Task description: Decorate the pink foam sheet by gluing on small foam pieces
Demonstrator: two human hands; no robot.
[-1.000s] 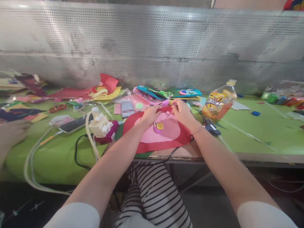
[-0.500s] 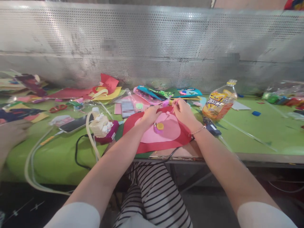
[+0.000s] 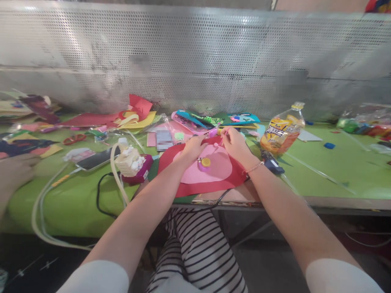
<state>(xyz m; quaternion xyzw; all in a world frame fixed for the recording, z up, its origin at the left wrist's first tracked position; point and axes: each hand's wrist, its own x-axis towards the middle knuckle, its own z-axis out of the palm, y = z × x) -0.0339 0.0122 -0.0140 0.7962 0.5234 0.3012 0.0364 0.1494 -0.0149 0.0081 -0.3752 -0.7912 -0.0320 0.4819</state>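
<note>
A red sheet (image 3: 166, 162) with a pink rounded sheet (image 3: 195, 175) on top lies at the table edge before me. On the pink sheet sits a small round piece, yellow and purple (image 3: 205, 162). My left hand (image 3: 194, 147) rests flat on the upper left of the sheets, fingers stretched forward. My right hand (image 3: 234, 143) is at their upper right, its fingers pinched on a small pink piece (image 3: 224, 132) that looks like soft clay. Another pink strand (image 3: 217, 145) lies just below. A purple and yellow item (image 3: 213, 133) is between my fingertips; its kind is unclear.
A snack-labelled plastic bottle (image 3: 282, 130) leans at the right beside a dark blue device (image 3: 273, 165). To the left are a purple box (image 3: 143, 171), cables, a phone (image 3: 99, 159) and red scissors (image 3: 74, 139). Another person's hand (image 3: 18, 171) rests far left. Craft sheets lie behind.
My right hand has shifted very slightly. The sheets, my left hand and everything else look the same.
</note>
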